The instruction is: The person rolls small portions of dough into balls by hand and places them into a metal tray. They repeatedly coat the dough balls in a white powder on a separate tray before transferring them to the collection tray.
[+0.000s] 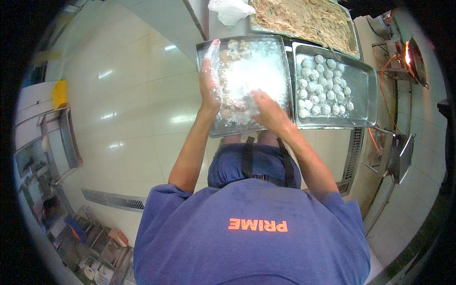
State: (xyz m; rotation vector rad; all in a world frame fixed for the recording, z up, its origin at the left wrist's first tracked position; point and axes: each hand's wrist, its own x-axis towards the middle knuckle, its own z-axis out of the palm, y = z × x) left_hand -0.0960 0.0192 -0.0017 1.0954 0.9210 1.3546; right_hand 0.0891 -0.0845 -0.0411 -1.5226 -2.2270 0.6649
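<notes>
A metal tray [242,37] in front of me holds a heap of white powder [256,76], probably flour. Brownish lumps [225,58] lie along its left and upper parts, some dusted white. My left hand [212,80], coated in powder, is held on edge along the tray's left side, fingers extended and grasping nothing. Down in the powder near the tray's front is my right hand [269,108]; its fingertips are blurred and partly covered. Whether it holds a lump cannot be seen. To the right, a second metal tray [361,87] carries many powder-coated balls [322,83], grouped mostly in its left half.
Behind the trays stands a large tray of light brown paste-like mixture [306,17], with a white plastic bag [231,12] on its left. At far right a flame [407,53] burns beside a dark wok [417,58]. Floor drain grates [352,153] run through the tiles.
</notes>
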